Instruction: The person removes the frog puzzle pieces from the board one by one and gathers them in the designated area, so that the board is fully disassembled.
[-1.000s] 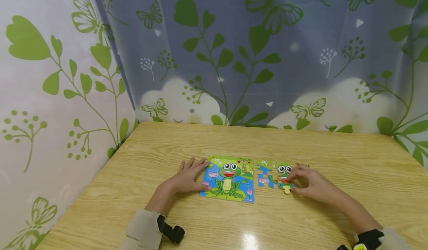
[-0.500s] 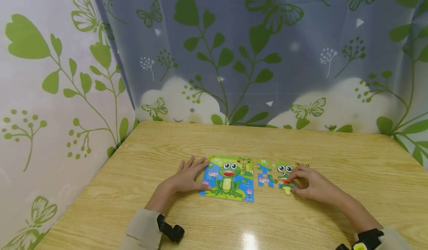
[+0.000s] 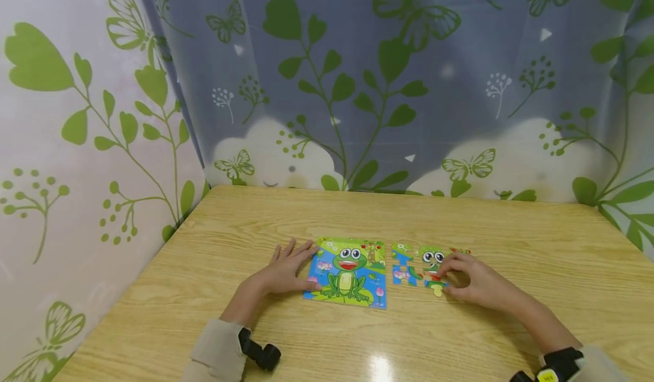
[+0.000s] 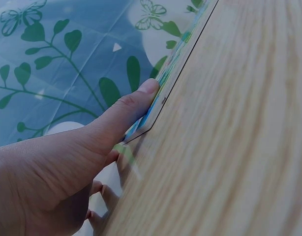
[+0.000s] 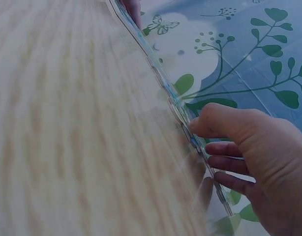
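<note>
A square frog puzzle board (image 3: 346, 277) lies flat on the wooden table. My left hand (image 3: 286, 271) spreads along its left edge; in the left wrist view the thumb (image 4: 141, 96) rests on the board's rim. Right of the board lie several puzzle pieces (image 3: 403, 274) that make up part of a second frog picture. Over their right side is my right hand (image 3: 477, 280), with bent fingers and thumb gripping a puzzle piece (image 3: 436, 288) at the lower edge. The hand hides some pieces. In the right wrist view the thumb (image 5: 205, 123) meets the pieces' edge.
The wooden table (image 3: 317, 217) runs back to a patterned curtain (image 3: 327, 87) with leaves and butterflies. A similar pale curtain (image 3: 92, 143) hangs on the left. Black wrist cameras sit on both wrists.
The board, the pieces and both hands keep almost the same places. The head view has shifted very slightly.
</note>
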The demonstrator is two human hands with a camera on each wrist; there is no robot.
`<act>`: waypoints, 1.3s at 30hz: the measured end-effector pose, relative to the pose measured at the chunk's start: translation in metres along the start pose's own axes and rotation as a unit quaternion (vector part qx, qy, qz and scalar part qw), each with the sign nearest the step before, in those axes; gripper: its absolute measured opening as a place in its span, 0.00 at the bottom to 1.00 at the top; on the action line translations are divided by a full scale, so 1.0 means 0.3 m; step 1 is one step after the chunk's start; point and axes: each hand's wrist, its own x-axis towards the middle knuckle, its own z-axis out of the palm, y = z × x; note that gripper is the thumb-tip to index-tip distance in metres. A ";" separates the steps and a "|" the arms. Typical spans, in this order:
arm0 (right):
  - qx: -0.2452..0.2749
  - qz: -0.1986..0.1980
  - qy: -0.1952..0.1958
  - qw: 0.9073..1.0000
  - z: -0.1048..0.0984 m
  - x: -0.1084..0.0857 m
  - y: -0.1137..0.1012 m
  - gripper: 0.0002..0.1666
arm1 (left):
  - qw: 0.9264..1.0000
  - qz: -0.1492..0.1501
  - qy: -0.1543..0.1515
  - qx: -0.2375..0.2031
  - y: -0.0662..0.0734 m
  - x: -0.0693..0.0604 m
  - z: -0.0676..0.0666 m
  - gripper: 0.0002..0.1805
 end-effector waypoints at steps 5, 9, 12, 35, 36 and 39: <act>-0.024 -0.030 0.030 0.999 0.006 0.026 -0.035 0.14 | 1.000 -0.002 0.000 -0.003 -0.003 -0.002 0.003 0.48; -0.004 -0.067 0.029 0.997 0.020 0.069 -0.075 0.11 | 1.000 -0.003 0.000 -0.001 -0.008 -0.002 0.008 0.48; 0.010 -0.059 0.008 0.998 0.040 0.105 -0.101 0.09 | 1.000 -0.002 0.000 -0.004 -0.008 -0.004 0.010 0.48; -0.096 -0.007 -0.032 0.995 0.200 0.266 -0.228 0.20 | 1.000 0.000 0.005 0.011 0.007 0.004 0.005 0.47; -0.095 -0.007 -0.031 0.995 0.202 0.268 -0.229 0.20 | 1.000 -0.001 0.004 0.010 0.006 0.003 0.004 0.47; -0.085 -0.006 -0.027 0.996 0.208 0.272 -0.230 0.21 | 1.000 0.000 0.004 0.006 0.004 0.000 0.003 0.47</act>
